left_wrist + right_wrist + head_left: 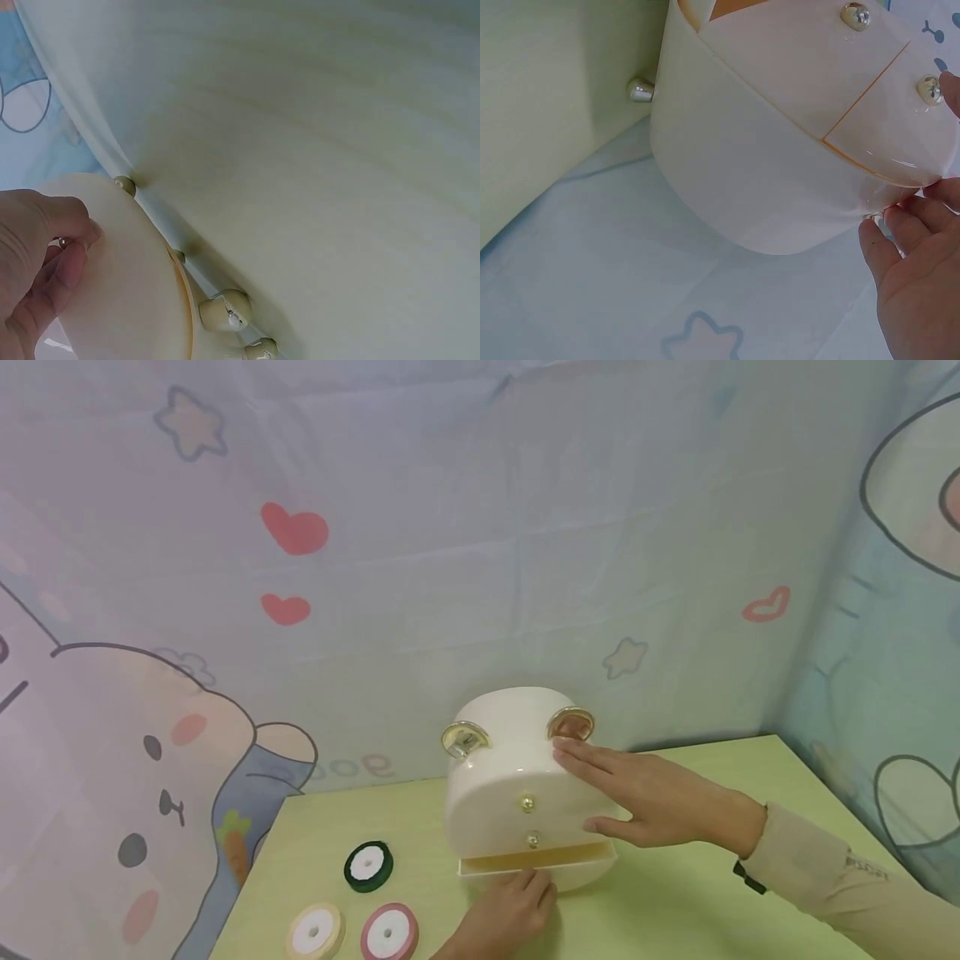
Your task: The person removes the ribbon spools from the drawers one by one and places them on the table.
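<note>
On the green desk [675, 893], three ribbon spools [368, 865] lie at the left. Just right of them the left hand [510, 906] pinches the front of the bottom drawer [536, 860], which stands pulled out of the cream round box [517, 785] at mid-desk. The right hand [645, 793] lies flat on the box's right side, fingers straight, gripping nothing.

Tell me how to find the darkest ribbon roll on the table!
Look at the green table, in front of the cream drawer box that both hands touch. Left of the box lie three ribbon rolls. The dark green roll sits nearest the box and farthest back; the cream roll and pink roll lie closer to you.
</note>
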Action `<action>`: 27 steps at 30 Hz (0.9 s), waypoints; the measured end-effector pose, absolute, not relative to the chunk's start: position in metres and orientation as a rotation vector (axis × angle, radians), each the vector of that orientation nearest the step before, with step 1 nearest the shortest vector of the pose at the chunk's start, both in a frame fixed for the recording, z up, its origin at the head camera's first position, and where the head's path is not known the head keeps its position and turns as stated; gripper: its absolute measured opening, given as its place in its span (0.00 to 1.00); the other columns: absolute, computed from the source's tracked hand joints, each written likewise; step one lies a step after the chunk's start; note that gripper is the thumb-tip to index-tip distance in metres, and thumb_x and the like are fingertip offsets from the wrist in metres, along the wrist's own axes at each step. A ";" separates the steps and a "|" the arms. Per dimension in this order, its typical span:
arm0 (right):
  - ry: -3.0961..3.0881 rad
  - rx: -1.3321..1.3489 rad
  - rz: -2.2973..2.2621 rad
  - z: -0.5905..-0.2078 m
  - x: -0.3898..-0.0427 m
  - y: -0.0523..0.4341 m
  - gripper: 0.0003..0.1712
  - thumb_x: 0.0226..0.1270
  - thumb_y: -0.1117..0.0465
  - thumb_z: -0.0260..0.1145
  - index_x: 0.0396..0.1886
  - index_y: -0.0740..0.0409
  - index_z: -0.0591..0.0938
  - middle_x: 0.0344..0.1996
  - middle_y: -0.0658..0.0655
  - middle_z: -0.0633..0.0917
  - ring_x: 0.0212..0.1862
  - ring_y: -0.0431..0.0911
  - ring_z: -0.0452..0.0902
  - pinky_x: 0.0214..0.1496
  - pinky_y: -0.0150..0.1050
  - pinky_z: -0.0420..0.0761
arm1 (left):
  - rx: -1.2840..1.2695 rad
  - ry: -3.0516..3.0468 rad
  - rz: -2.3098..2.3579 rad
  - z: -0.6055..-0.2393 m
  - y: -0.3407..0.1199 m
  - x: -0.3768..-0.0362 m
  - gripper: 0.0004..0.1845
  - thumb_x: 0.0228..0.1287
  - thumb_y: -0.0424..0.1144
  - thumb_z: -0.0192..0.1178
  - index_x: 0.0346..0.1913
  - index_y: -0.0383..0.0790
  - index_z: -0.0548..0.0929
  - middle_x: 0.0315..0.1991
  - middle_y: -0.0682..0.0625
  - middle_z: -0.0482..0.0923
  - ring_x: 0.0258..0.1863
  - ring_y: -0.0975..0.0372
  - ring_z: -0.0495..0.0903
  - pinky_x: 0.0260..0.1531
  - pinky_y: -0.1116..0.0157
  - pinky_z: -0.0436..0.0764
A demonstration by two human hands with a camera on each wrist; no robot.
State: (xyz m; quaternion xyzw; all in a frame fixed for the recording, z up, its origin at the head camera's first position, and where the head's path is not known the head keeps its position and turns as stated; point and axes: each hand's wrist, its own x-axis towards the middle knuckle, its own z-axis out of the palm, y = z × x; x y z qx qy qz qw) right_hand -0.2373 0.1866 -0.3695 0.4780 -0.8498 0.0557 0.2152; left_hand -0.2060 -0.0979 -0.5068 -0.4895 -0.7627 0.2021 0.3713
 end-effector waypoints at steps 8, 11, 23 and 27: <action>-2.363 1.327 0.151 -0.370 -0.236 0.186 0.48 0.75 0.41 0.66 0.83 0.59 0.60 0.82 0.59 0.65 0.77 0.50 0.71 0.62 0.41 0.84 | -1.232 -1.967 0.538 -0.509 -0.099 -0.213 0.30 0.78 0.24 0.30 0.47 0.47 0.87 0.45 0.57 0.81 0.44 0.68 0.81 0.43 0.77 0.81; -2.362 1.330 0.155 -0.370 -0.236 0.186 0.48 0.75 0.41 0.65 0.84 0.59 0.60 0.82 0.59 0.65 0.77 0.50 0.71 0.61 0.41 0.84 | -1.213 -1.971 0.534 -0.511 -0.098 -0.216 0.29 0.76 0.25 0.31 0.46 0.47 0.87 0.44 0.57 0.80 0.44 0.68 0.80 0.42 0.76 0.81; -2.319 1.348 0.151 -0.369 -0.238 0.182 0.47 0.76 0.41 0.65 0.83 0.61 0.61 0.81 0.61 0.67 0.76 0.52 0.73 0.59 0.41 0.85 | -1.164 -1.985 0.552 -0.513 -0.101 -0.224 0.11 0.61 0.37 0.66 0.47 0.46 0.86 0.49 0.54 0.83 0.52 0.64 0.83 0.57 0.74 0.82; -2.309 1.348 0.150 -0.369 -0.239 0.180 0.47 0.75 0.42 0.66 0.83 0.61 0.61 0.81 0.61 0.67 0.75 0.52 0.74 0.57 0.40 0.85 | -1.152 -1.997 0.544 -0.514 -0.101 -0.225 0.10 0.61 0.36 0.64 0.46 0.47 0.86 0.48 0.55 0.82 0.51 0.64 0.82 0.58 0.73 0.81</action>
